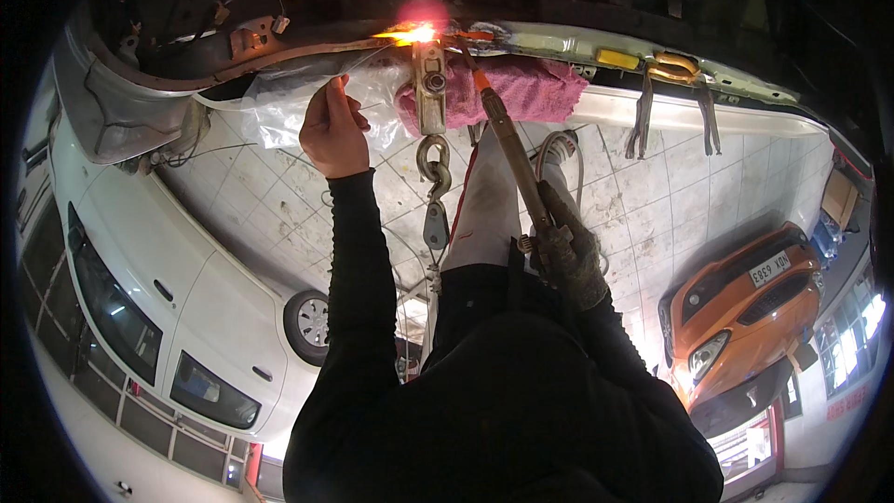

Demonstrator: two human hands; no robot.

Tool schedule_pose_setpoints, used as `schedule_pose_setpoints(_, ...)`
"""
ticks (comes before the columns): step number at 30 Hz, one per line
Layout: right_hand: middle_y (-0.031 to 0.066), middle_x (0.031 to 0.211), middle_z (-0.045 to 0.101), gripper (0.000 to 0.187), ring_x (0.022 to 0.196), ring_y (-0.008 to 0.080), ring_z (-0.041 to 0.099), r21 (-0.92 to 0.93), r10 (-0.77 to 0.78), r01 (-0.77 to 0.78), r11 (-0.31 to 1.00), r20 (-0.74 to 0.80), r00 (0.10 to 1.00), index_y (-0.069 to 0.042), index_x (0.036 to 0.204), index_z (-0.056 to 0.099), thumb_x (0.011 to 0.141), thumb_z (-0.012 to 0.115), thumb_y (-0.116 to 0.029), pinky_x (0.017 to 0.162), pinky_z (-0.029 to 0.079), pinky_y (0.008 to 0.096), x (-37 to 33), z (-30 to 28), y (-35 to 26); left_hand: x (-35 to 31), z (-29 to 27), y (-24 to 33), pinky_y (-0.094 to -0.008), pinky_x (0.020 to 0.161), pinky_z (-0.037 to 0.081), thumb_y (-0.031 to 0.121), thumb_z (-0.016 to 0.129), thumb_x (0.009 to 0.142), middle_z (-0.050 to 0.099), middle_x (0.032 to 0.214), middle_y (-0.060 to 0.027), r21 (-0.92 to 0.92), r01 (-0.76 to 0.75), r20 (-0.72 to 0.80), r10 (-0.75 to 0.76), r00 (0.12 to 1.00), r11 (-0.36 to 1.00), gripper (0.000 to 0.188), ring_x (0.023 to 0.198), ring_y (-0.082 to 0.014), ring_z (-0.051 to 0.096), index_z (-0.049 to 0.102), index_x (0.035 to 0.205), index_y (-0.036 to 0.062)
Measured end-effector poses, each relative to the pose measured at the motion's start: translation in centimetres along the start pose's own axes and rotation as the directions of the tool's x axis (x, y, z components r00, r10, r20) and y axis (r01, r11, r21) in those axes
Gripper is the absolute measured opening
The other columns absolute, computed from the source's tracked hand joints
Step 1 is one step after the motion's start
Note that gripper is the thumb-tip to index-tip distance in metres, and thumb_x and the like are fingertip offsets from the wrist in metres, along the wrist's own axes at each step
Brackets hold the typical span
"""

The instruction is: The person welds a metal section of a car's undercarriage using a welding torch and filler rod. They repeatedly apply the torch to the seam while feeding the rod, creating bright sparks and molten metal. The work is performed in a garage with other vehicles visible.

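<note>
My left hand (333, 130), bare, pinches a thin metal rod (368, 58) whose far end reaches toward a bright flame (416, 34). In a dirty work glove, my right hand (570, 256) is closed around a gas welding torch (506, 135), its tip angled up to the left at the glowing spot. That spot lies on the metal edge of a car body (577, 42). Directly below it, a steel pulling clamp (430, 112) grips the edge. From the clamp hangs a hook (434, 166) with a pulley block (436, 226) underneath.
A pink towel (531, 93) and clear plastic sheeting (279, 107) hang beside the clamp, close to the flame. Yellow-handled tools (675, 65) rest on the edge at right. Hose (559, 140) loops by my leg over the tiled floor. A white car (214, 289) stands left, an orange car (745, 303) right.
</note>
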State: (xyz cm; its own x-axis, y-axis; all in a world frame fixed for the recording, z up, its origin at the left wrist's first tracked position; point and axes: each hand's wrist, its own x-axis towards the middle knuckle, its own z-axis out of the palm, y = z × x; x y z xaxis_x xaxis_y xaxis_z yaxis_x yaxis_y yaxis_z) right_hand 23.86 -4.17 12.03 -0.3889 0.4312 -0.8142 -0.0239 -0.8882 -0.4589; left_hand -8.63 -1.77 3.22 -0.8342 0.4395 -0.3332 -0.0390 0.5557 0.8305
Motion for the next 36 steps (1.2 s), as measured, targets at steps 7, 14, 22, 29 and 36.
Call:
schedule_pose_setpoints(7, 0.0037, 0.091, 0.067, 0.066, 0.067, 0.0043, 0.058, 0.008, 0.004, -0.004, 1.000, -0.009, 1.000, -0.004, 0.159, 0.036, 0.104, 0.063, -0.028, 0.059, 0.046, 0.0196, 0.67, -0.02, -0.14, 0.52, 0.33, -0.19, -0.0224, 0.046, 0.043, 0.028, 0.065, 0.103, 0.060, 0.065, -0.0001, -0.002, -0.048, -0.012, 0.048, 0.999, 0.999, 0.031, 0.049, -0.0057, 0.052, 0.077, 0.106, 0.0003)
schedule_pose_setpoints(14, 0.0028, 0.092, 0.065, 0.066, 0.066, 0.0048, 0.058, 0.034, -0.009, 0.009, 0.999, 0.011, 1.000, -0.004, 0.159, 0.036, 0.104, 0.064, -0.026, 0.060, 0.047, 0.0203, 0.62, -0.27, 0.04, 0.69, 0.56, -0.42, -0.0223, 0.046, 0.043, 0.029, 0.066, 0.103, 0.061, 0.065, -0.0002, -0.014, -0.030, 0.003, 0.030, 1.000, 0.999, 0.031, 0.048, -0.0058, 0.052, 0.077, 0.106, 0.0004)
schedule_pose_setpoints(22, 0.0041, 0.099, 0.064, 0.067, 0.073, 0.0059, 0.061, -0.005, -0.025, 0.025, 1.000, 0.009, 1.000, -0.003, 0.159, 0.036, 0.105, 0.062, -0.033, 0.061, 0.048, 0.0207, 0.57, -0.32, 0.04, 0.55, 0.65, -0.06, -0.0222, 0.046, 0.043, 0.028, 0.066, 0.103, 0.061, 0.065, -0.0001, 0.017, -0.035, -0.012, 0.035, 0.999, 0.999, 0.030, 0.048, -0.0053, 0.052, 0.077, 0.105, 0.0009)
schedule_pose_setpoints(29, 0.0054, 0.100, 0.065, 0.073, 0.072, 0.0064, 0.061, -0.066, -0.016, 0.016, 0.998, 0.003, 1.000, -0.002, 0.158, 0.036, 0.105, 0.058, -0.046, 0.060, 0.047, 0.0208, 0.76, -0.14, -0.29, 0.71, 0.58, -0.41, -0.0224, 0.046, 0.043, 0.029, 0.066, 0.103, 0.061, 0.065, -0.0002, 0.006, -0.043, -0.008, 0.043, 0.999, 0.999, 0.030, 0.048, -0.0055, 0.052, 0.077, 0.105, 0.0006)
schedule_pose_setpoints(36, 0.0051, 0.097, 0.065, 0.072, 0.070, 0.0053, 0.060, -0.075, -0.023, 0.023, 0.997, 0.002, 1.000, -0.002, 0.158, 0.036, 0.105, 0.060, -0.043, 0.059, 0.046, 0.0200, 0.78, -0.10, -0.15, 0.58, 0.53, -0.19, -0.0222, 0.046, 0.042, 0.028, 0.065, 0.103, 0.061, 0.064, 0.0000, 0.009, -0.070, -0.008, 0.070, 0.998, 0.998, 0.030, 0.048, -0.0053, 0.051, 0.077, 0.105, 0.0005)
